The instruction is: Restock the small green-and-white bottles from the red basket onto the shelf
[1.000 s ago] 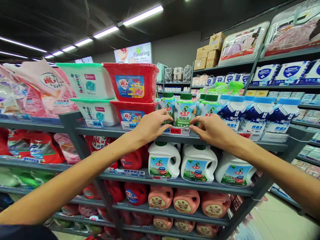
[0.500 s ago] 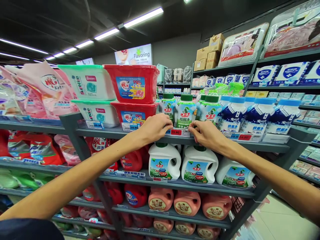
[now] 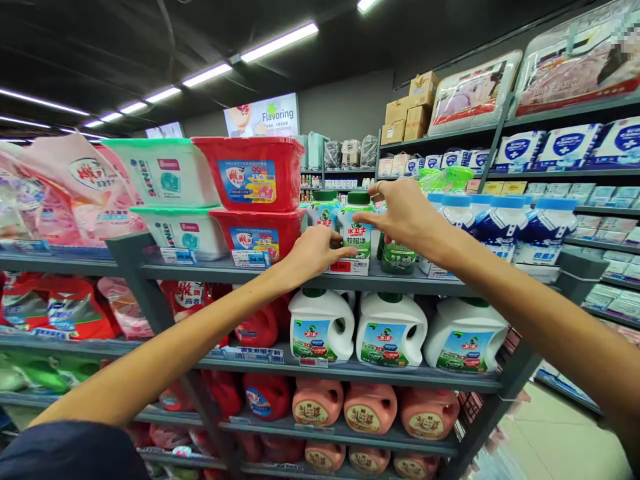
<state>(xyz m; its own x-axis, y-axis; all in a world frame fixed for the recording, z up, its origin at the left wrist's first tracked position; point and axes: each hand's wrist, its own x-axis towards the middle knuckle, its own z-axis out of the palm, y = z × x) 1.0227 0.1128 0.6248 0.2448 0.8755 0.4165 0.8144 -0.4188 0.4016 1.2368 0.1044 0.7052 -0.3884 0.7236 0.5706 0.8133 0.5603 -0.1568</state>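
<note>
— Both hands are up at the top shelf: our left hand [image 3: 313, 253] rests its fingertips on the shelf lip, just beside the red price tag [image 3: 341, 267], thumb and fingers pinched loosely at the tag holder. Whether it actually grips anything, we cannot tell.

— And our right hand [image 3: 405, 217]?

— Higher, fingers spread and reaching over the green-capped bottle [image 3: 358, 230], forefinger pointing left across its cap; a ring shows on one finger. It looks unclenched, touching or nearly touching the bottle, not wrapped around it.

— Where does that bottle stand?

— Upright at the front edge of the grey shelf [image 3: 280, 275], directly above the price tag, with a second green-capped bottle [image 3: 323, 212] just to its left and a darker green bottle [image 3: 397, 257] partly hidden behind our right wrist.

— Around them?

— Red tubs [image 3: 250, 175] and white tubs [image 3: 165, 172], stacked in pairs, to the left; blue-and-white bottles [image 3: 500, 223] in a row to the right. One shelf down stand white detergent jugs [image 3: 320, 325] with green caps, and below those, salmon-pink jugs [image 3: 373, 408]. Overhead, a lit "Flavoring" sign [image 3: 263, 115] hangs at the aisle's far end.
</note>
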